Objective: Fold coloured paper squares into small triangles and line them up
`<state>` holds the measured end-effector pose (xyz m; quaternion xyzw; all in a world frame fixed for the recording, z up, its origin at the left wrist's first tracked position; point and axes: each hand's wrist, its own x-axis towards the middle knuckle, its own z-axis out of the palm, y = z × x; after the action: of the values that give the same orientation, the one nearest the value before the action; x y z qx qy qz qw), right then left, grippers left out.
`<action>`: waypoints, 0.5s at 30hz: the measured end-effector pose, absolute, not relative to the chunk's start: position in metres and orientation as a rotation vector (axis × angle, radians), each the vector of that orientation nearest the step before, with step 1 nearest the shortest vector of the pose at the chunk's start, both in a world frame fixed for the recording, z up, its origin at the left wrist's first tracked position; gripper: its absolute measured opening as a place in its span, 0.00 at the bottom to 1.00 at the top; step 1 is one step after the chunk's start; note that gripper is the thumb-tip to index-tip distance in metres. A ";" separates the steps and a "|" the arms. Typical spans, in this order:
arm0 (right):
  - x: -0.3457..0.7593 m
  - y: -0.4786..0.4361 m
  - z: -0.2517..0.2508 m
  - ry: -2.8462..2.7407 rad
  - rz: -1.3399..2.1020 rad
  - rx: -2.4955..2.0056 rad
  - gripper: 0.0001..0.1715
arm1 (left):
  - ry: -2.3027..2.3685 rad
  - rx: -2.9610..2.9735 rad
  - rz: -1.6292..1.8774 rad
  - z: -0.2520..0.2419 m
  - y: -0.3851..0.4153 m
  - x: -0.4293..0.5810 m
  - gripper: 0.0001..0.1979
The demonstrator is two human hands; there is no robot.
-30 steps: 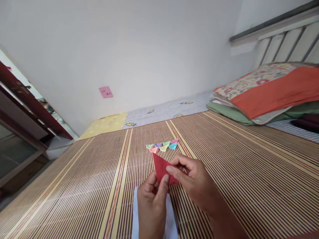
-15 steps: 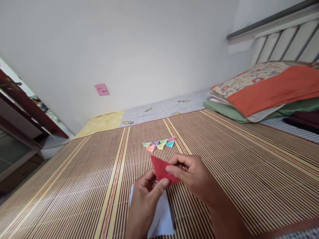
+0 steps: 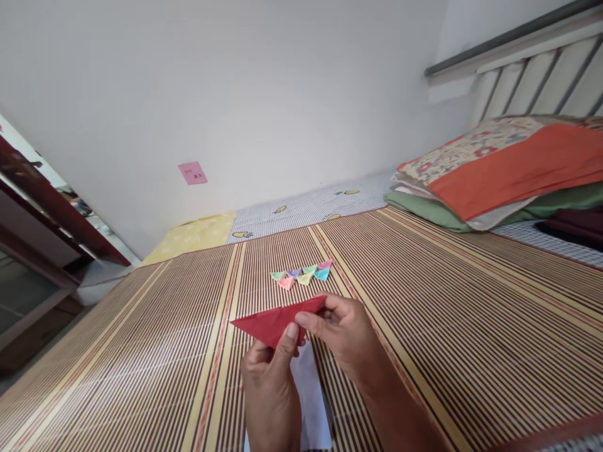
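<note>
A red folded paper triangle is held up in front of me, its long edge at the top and one sharp corner pointing left. My left hand pinches its lower edge, thumb on the near face. With thumb and fingers my right hand grips the right part of the same paper. Below the hands lies a white sheet of paper, partly covered by my left hand and wrist. Beyond the red paper, several small pastel folded triangles lie in two staggered rows on the mat.
A striped bamboo mat covers the bed. Folded bedding is piled at the right, by a white slatted panel. The wall behind carries a pink note. A doorway edge shows at far left.
The red triangle has turned so its sharp corner, which pointed up, now points left and its long edge lies nearly level. My right hand has shifted left, still gripping it.
</note>
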<state>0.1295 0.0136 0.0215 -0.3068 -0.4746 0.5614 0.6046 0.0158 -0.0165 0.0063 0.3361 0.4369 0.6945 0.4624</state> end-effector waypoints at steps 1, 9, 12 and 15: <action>0.129 0.013 0.022 -1.103 1.265 -0.728 0.09 | 1.039 0.787 1.699 0.008 -0.017 0.018 0.10; 0.166 0.022 0.020 -1.164 0.909 -0.949 0.20 | 0.983 0.674 1.668 0.009 -0.016 0.022 0.11; 0.174 0.026 0.017 -1.187 0.976 -0.906 0.16 | 1.057 0.765 1.676 0.007 -0.016 0.016 0.09; 0.166 0.023 0.017 -1.330 1.227 -0.793 0.10 | 1.084 0.826 1.668 0.006 -0.016 0.015 0.09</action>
<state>0.1665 0.0231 0.0169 -0.3350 -0.5620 0.5184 0.5506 0.0148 -0.0165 0.0064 0.3376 0.4430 0.6819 0.4741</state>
